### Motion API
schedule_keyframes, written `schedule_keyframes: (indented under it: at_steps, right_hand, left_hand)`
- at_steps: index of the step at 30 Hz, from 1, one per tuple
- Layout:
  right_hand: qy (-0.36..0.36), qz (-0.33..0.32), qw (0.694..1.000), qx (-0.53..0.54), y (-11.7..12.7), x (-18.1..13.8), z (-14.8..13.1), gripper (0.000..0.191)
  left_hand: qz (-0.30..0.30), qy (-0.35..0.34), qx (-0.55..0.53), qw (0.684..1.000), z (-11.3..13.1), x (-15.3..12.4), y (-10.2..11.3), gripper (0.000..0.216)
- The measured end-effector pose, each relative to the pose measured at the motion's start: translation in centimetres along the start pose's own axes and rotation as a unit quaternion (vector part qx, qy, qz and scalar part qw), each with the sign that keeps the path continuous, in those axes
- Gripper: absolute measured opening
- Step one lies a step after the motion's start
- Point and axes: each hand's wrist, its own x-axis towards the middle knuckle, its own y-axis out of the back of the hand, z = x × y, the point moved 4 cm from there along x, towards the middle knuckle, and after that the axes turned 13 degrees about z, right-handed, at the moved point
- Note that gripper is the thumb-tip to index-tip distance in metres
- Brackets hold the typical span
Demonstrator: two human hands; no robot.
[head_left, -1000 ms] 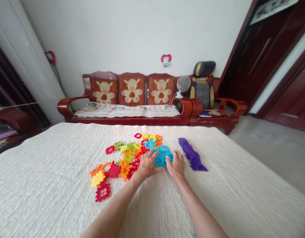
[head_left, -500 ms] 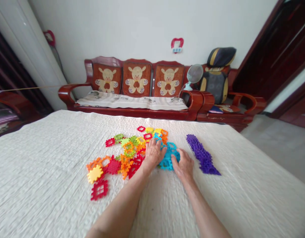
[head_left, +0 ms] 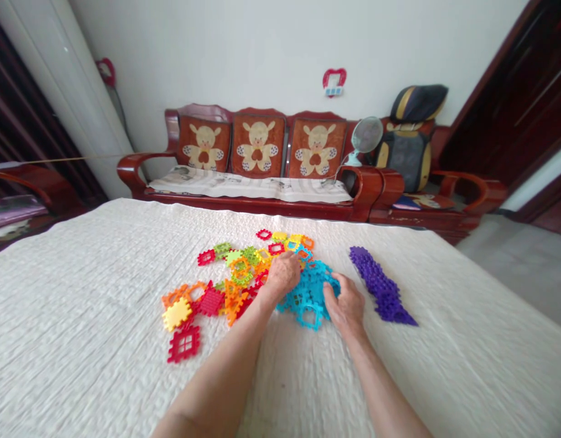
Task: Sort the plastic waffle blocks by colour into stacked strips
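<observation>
A heap of blue interlocking plastic tiles (head_left: 310, 295) lies on the cloth between my two hands. My left hand (head_left: 284, 272) is closed at the heap's upper left edge, knuckles up, with its fingertips hidden. A few blue tiles and an orange one show just beyond its fingers. My right hand (head_left: 347, 301) rests against the heap's right side, thumb and fingers apart and curved over the blue edge. Left of my left hand spread mixed tiles, among them a red window tile (head_left: 184, 344), a yellow tile (head_left: 177, 314) and an orange triangular tile (head_left: 234, 301).
A row of purple tiles (head_left: 381, 285) lies to the right of my right hand. Everything sits on a white quilted cloth (head_left: 102, 292). Past its far edge stand a wooden sofa (head_left: 248, 204) with bear cushions, a small fan (head_left: 366, 135) and a chair with a massage pad (head_left: 405, 158).
The blue heap has spread toward me and left. My left hand has curled its fingers closed. My right hand stays at the heap's right side. The view has turned slightly left.
</observation>
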Motion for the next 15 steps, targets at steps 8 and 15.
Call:
schedule_keyframes:
  at_steps: [8, 15]
  right_hand:
    - [0.01, -0.014, 1.0, -0.012, 0.1, -0.1, -0.4, 0.032]
    - [0.004, 0.0, 1.0, -0.002, 0.0, -0.1, -0.1, 0.032]
  left_hand:
    - [-0.051, 0.028, 0.053, 0.997, -2.1, 0.2, 0.5, 0.035]
    - [-0.001, 0.081, 0.099, 0.992, -2.1, 0.3, 2.1, 0.033]
